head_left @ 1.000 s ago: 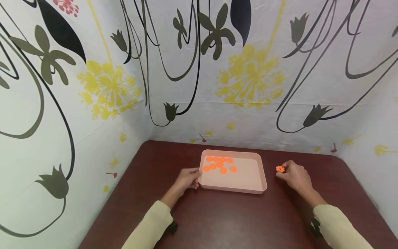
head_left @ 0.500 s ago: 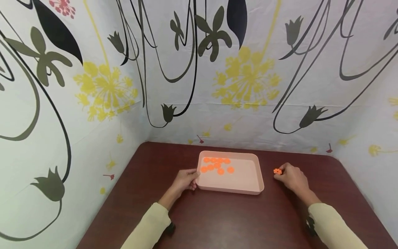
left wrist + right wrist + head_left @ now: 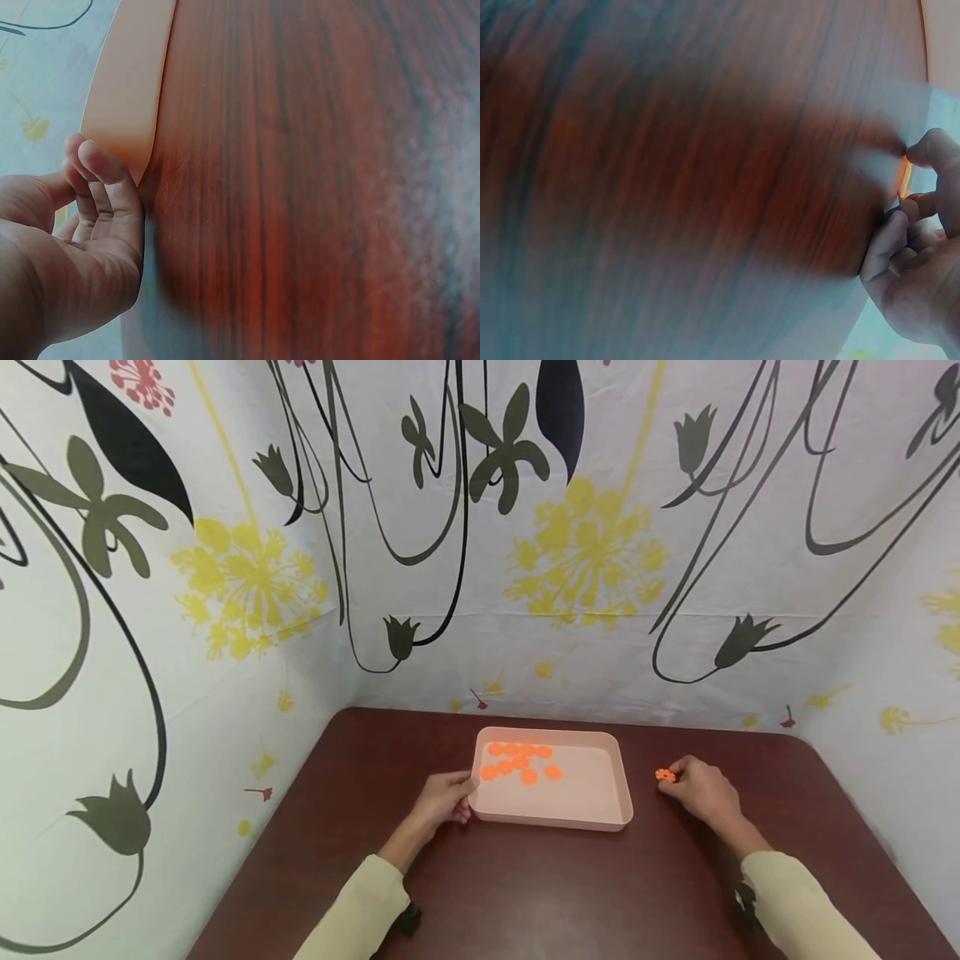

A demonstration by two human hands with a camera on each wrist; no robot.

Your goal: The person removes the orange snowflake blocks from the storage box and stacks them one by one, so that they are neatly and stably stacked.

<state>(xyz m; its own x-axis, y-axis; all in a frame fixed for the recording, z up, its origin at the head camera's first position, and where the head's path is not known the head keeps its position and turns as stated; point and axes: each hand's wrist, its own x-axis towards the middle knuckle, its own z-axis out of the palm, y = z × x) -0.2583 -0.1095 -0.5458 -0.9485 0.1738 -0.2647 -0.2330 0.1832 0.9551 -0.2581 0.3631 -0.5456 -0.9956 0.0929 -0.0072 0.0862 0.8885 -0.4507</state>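
Note:
A shallow peach tray [image 3: 585,789] lies on the dark wood table, with several flat orange discs [image 3: 528,776] in its left and back part. My left hand [image 3: 438,799] grips the tray's left rim, thumb on top; in the left wrist view the fingers [image 3: 112,199] curl up against the tray wall [image 3: 124,97]. To the right of the tray, my right hand [image 3: 703,789] pinches one orange notched, flower-shaped disc [image 3: 665,775] between thumb and finger, low over the table. The right wrist view shows this disc edge-on [image 3: 904,176], partly hidden by the fingertips.
The reddish-brown table [image 3: 555,893] has rounded back corners. Cloth walls [image 3: 442,677] printed with flowers rise behind it and on both sides. A strip of table separates the tray's right rim from the right hand.
The whole head view has shifted slightly. Both hands keep their hold, the left on the tray rim and the right on the orange disc, with hardly any movement of their own.

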